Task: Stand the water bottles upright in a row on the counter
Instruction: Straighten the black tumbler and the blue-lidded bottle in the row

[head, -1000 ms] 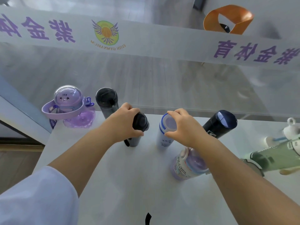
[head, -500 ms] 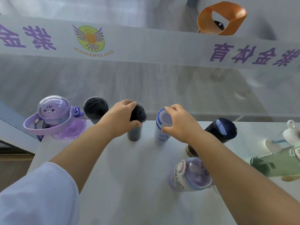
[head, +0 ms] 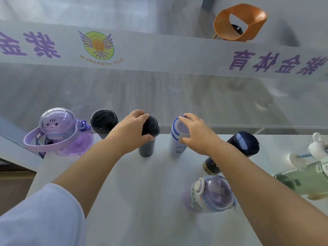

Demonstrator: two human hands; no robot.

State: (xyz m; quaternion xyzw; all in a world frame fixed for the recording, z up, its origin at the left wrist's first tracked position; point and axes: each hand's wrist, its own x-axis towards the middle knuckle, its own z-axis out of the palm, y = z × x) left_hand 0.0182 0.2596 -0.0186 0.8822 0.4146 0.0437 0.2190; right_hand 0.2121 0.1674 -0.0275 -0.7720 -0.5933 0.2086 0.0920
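Bottles stand at the counter's [head: 142, 201] far edge. Left hand [head: 131, 132] fingers curl around the grey bottle's [head: 147, 146] glossy black cap; right hand [head: 197, 134] fingers pinch the smooth white bottle's [head: 175, 146] blue-ringed lid. Both cylinders stay upright as before; the view has tipped nearer.

Two hands on two upright bottles at frame centre

The left hand [head: 131, 132] grips a slim dark-grey bottle with a black cap [head: 148, 137]; the right hand [head: 197, 134] clasps a white bottle with blue rings [head: 177, 139] just beside it, on the white counter [head: 142, 201].
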